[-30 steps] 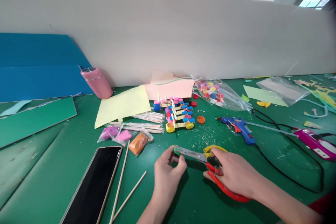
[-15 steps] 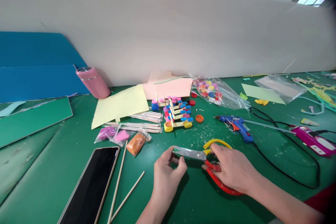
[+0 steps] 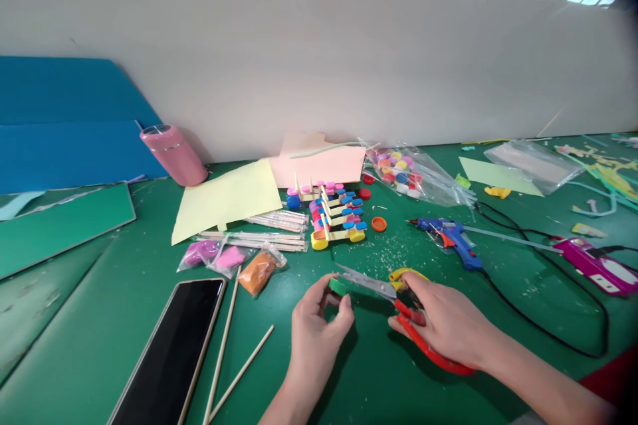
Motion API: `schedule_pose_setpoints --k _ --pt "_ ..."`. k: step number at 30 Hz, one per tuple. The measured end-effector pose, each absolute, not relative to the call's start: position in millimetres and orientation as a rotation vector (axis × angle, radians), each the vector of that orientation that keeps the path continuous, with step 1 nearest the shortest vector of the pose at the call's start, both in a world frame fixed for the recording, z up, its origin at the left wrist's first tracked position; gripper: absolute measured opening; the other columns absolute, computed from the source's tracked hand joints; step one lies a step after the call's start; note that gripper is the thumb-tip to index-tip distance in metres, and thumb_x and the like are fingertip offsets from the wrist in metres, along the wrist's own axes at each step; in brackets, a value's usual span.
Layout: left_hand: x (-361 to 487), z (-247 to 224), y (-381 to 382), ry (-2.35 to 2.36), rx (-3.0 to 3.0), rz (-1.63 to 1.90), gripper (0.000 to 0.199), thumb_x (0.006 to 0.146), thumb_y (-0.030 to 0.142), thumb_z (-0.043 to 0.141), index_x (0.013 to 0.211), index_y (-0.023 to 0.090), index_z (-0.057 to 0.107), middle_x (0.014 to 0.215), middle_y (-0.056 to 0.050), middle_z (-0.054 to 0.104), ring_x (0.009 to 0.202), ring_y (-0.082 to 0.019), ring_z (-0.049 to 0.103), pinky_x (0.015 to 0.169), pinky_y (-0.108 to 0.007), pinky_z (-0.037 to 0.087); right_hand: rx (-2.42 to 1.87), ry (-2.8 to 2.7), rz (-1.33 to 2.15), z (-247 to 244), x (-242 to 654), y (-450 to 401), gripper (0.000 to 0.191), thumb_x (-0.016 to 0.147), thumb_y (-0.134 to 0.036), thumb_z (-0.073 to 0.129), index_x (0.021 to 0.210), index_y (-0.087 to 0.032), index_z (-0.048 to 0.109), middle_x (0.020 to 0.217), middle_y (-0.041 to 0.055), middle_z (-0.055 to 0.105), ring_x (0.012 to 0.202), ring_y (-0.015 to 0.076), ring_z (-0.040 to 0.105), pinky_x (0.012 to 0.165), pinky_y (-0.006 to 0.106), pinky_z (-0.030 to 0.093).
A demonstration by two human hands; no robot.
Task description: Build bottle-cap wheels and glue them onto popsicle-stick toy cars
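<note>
Between its thumb and fingers, my left hand [image 3: 321, 325] pinches a small green cap [image 3: 339, 287]. My right hand [image 3: 443, 319] grips scissors [image 3: 371, 282] with one yellow and one red handle. The blades point left, beside and just above the cap. Behind the hands stands a row of small assembled pieces [image 3: 341, 236] made of sticks and coloured caps. An orange cap [image 3: 379, 224] lies to their right.
Left: a phone [image 3: 172, 352], wooden sticks [image 3: 242, 372], bagged orange clay [image 3: 258, 272], yellow paper [image 3: 229, 199] and a pink bottle [image 3: 174, 155]. Right: a blue glue gun [image 3: 451, 238], its black cable, a purple power strip [image 3: 598, 265] and a bag of caps [image 3: 403, 172].
The scissors have shifted slightly right and turned, their blades no longer covering the green cap. My right hand has moved a little right; my left hand has barely moved.
</note>
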State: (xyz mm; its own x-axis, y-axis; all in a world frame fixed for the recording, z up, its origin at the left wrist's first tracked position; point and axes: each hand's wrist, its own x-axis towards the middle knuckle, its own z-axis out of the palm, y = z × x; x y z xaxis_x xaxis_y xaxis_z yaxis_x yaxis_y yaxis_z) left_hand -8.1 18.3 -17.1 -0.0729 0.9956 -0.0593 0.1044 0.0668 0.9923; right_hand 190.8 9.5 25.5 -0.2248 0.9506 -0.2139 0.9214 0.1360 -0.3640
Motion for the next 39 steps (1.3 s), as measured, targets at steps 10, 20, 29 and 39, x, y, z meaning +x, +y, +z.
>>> schedule_pose_setpoints --k 10,20,29,39 --pt "-5.0 -15.3 18.1 1.191 0.985 1.216 0.029 0.067 0.022 0.062 0.094 0.013 0.062 0.065 -0.002 0.064 0.057 -0.013 0.059 0.057 -0.023 0.048 -1.897 -2.368 0.543 18.1 179.8 2.6 0.040 0.078 -0.054 0.046 0.097 -0.019 0.043 0.079 0.0059 0.061 0.067 0.0243 0.059 0.055 0.031 0.038" --pt "-9.0 -6.5 22.4 1.188 0.957 1.150 0.025 0.067 0.024 0.061 0.089 0.012 0.060 0.052 0.002 0.059 0.051 -0.012 0.056 0.051 -0.021 0.044 -1.922 -2.245 0.789 17.1 170.7 0.5 0.032 0.076 -0.053 0.050 0.076 -0.021 0.043 0.061 -0.0004 0.060 0.053 0.0188 0.054 0.047 0.025 0.028" --pt "-11.0 -17.2 16.2 1.413 1.335 1.155 0.033 0.069 0.024 0.056 0.098 0.009 0.058 0.062 -0.004 0.062 0.059 -0.018 0.058 0.059 -0.029 0.047 -1.762 -1.855 1.251 34.0 186.8 14.8 0.035 0.084 -0.048 0.039 0.064 -0.022 0.029 0.057 -0.0068 0.033 0.048 0.0088 0.035 0.046 0.021 0.028" --pt "-7.9 -25.0 19.1 1.292 1.192 1.297 0.033 0.068 0.020 0.060 0.101 0.015 0.058 0.079 -0.005 0.063 0.066 -0.016 0.060 0.065 -0.028 0.049 -1.890 -2.247 0.715 26.6 178.5 1.1 0.036 0.075 -0.051 0.053 0.095 -0.022 0.042 0.072 0.0004 0.058 0.061 0.0196 0.055 0.052 0.027 0.035"
